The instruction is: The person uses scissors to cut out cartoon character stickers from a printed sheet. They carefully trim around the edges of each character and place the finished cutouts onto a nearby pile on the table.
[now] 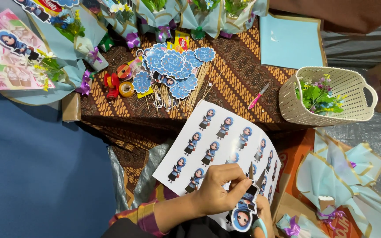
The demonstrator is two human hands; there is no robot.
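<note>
on a brown batik cloth (243, 75), both hands (219, 191) grip a cartoon cutout (242, 216) over a sticker sheet (217, 141).

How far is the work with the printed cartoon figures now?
Done: blue scalloped paper toppers on wooden sticks lie piled on the brown batik cloth. In hand: left hand and right hand work a cut-out cartoon figure. Left: the white sheet of printed figures remains mostly uncut.

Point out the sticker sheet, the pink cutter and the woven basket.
sticker sheet (208, 136), head view, white middle area of the sheet
pink cutter (257, 97), head view, mid handle
woven basket (327, 115), head view, cream front wall
</note>
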